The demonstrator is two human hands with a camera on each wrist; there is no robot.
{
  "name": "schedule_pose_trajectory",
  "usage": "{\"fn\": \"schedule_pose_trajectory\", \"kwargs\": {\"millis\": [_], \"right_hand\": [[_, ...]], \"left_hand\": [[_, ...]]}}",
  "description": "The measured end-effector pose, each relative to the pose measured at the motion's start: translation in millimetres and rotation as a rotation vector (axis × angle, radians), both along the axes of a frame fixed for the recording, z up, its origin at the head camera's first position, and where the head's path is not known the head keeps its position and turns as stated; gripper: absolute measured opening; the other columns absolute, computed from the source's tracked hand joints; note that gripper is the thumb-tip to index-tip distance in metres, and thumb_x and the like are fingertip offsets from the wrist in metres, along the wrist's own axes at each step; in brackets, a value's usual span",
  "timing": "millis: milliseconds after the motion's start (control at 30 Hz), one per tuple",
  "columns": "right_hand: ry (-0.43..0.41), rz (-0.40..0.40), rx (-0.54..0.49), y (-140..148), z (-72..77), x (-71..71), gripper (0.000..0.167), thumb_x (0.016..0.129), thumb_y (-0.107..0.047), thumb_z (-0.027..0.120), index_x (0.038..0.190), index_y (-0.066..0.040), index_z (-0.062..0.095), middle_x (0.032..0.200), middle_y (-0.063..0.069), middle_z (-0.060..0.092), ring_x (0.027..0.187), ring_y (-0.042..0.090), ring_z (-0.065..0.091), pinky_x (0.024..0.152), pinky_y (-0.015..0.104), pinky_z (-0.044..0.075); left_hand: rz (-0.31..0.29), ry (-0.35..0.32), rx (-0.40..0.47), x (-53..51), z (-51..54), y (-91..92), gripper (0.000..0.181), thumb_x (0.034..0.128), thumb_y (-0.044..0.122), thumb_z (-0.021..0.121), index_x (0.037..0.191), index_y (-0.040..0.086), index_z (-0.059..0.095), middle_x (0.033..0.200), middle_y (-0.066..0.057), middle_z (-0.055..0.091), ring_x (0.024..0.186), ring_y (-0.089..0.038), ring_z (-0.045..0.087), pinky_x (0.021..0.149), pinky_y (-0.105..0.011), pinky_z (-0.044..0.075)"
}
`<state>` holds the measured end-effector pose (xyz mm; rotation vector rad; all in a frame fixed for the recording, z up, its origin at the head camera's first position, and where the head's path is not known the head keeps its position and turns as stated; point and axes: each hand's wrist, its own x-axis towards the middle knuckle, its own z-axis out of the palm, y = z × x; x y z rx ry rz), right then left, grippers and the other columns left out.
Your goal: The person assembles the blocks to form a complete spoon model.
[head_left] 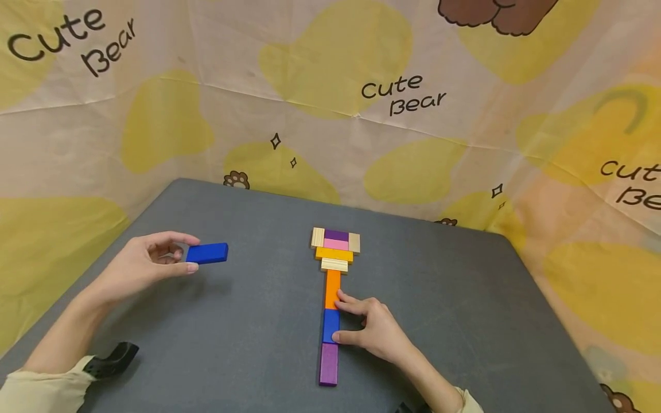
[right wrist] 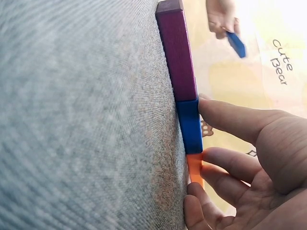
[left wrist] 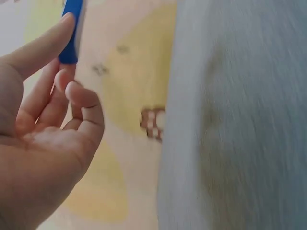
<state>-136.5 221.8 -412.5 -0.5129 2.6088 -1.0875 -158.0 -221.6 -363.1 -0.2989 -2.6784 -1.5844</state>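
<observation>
My left hand (head_left: 139,265) pinches a blue rectangular block (head_left: 209,253) between thumb and fingers, above the left part of the table. In the left wrist view the same block (left wrist: 72,33) is partly cut off by the top edge. Near the centre, my right hand (head_left: 379,331) rests against a line of blocks lying flat. Its thumb touches a second blue block (head_left: 330,324), and its fingertips touch the orange block (head_left: 332,287) beyond. A purple block (head_left: 328,366) forms the near end; in the right wrist view the three lie end to end.
Beyond the orange block lie a pale wood block (head_left: 334,264), a yellow-orange block (head_left: 334,253), then a pink block (head_left: 336,244) and a dark purple block (head_left: 337,235) between two upright-set pale ones. A printed cloth (head_left: 320,137) hangs behind the dark grey table (head_left: 465,304).
</observation>
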Motion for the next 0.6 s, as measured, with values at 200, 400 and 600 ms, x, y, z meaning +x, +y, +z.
{"fn": "schedule_pose_trajectory", "kwargs": {"millis": [200, 400, 600], "right_hand": [[-0.002, 0.009, -0.004, 0.3, -0.3, -0.3, 0.065, 0.077, -0.038, 0.085, 0.135, -0.020, 0.061, 0.142, -0.015, 0.049, 0.128, 0.019, 0.045, 0.082, 0.034, 0.045], [-0.003, 0.008, -0.010, 1.2, 0.2, -0.5, 0.066, 0.077, -0.038, 0.085, 0.135, -0.019, 0.061, 0.142, -0.014, 0.049, 0.131, 0.019, 0.044, 0.084, 0.034, 0.046], [0.003, 0.006, -0.015, 0.7, -0.2, -1.2, 0.065, 0.077, -0.037, 0.085, 0.135, -0.019, 0.062, 0.141, -0.014, 0.050, 0.131, 0.018, 0.044, 0.080, 0.033, 0.046]], "left_hand": [[0.020, 0.004, 0.084, -16.8, 11.7, 34.7, 0.043, 0.0819, 0.032, 0.082, 0.120, 0.018, 0.066, 0.094, -0.014, 0.056, 0.087, -0.022, 0.061, 0.070, -0.028, 0.048], [-0.019, 0.012, 0.139, -48.9, 16.6, 75.8, 0.048, 0.0801, 0.034, 0.083, 0.121, 0.017, 0.066, 0.094, -0.013, 0.057, 0.090, -0.024, 0.059, 0.070, -0.028, 0.046], [-0.059, 0.045, 0.115, -87.1, 10.1, 124.1, 0.048, 0.0795, 0.038, 0.083, 0.121, 0.019, 0.068, 0.094, -0.013, 0.057, 0.090, -0.026, 0.053, 0.069, -0.035, 0.039]]}}
